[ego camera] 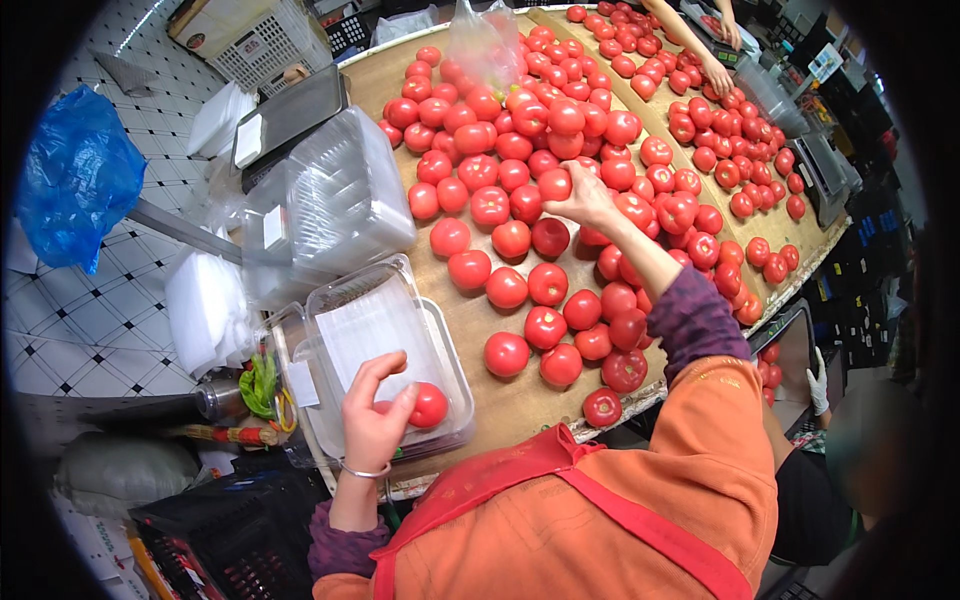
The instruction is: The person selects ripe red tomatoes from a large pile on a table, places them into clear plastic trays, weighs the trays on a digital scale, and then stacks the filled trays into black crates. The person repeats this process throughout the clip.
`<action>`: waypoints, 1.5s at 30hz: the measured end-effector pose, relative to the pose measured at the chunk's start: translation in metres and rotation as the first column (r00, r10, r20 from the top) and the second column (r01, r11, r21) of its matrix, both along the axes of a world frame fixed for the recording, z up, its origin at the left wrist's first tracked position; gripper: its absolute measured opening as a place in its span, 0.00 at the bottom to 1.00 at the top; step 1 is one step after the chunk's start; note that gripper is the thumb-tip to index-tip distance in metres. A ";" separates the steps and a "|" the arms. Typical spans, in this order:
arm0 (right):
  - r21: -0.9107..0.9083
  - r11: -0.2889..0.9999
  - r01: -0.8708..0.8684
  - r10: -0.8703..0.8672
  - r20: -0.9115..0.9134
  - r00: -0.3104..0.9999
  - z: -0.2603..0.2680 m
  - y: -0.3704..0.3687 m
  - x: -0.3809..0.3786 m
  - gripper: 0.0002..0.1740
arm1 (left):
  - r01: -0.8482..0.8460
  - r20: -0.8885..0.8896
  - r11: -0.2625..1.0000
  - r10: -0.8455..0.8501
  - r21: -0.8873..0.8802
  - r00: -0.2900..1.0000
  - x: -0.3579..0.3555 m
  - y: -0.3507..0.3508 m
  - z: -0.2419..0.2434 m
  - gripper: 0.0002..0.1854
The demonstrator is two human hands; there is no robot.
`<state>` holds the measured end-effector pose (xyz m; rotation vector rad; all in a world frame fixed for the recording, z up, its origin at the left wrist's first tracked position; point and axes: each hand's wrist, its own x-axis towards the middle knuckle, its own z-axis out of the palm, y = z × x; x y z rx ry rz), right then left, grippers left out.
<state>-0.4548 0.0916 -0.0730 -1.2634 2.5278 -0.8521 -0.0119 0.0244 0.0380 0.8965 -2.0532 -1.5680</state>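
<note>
My right hand (586, 196) reaches over a spread of loose red tomatoes (489, 205) and grips one tomato (554, 185) between thumb and fingers. At the near left of the table, my left hand (375, 412) hovers over a clear plastic tray (455, 360), thumb and forefinger apart. A tomato (429, 405) rests in the tray beside the left thumb. Another red patch shows behind that hand, partly hidden by it. White liner sheet (367, 330) lies in the tray's upper part.
Nested clear plastic trays (337, 187) stand left, near a dark scale (292, 116). White liner sheets (206, 307) are stacked beyond the edge. A clear bag (486, 45) stands among the far tomatoes. Across a wooden divider (652, 101), another person's hand (718, 75) touches tomatoes. A gloved hand (817, 386) is at right.
</note>
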 end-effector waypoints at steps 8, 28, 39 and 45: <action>-0.130 0.931 -0.340 0.364 0.308 0.879 0.068 -0.017 0.075 0.32 | 0.117 -0.371 0.624 0.295 0.773 0.881 -0.050 0.010 0.003 0.32; -0.318 0.723 -0.613 0.667 0.090 0.739 0.090 -0.008 0.226 0.37 | -0.138 0.238 0.864 0.282 -0.483 0.930 0.057 -0.052 -0.015 0.35; -0.421 0.624 -0.658 0.686 -0.108 0.719 0.045 -0.016 0.269 0.19 | 0.358 0.584 0.615 0.209 -0.702 0.784 0.053 -0.058 -0.038 0.35; -0.356 0.919 0.173 -0.105 0.202 0.974 0.029 0.035 0.071 0.17 | 0.266 -0.089 0.875 -0.327 -0.404 0.941 -0.002 -0.024 0.107 0.18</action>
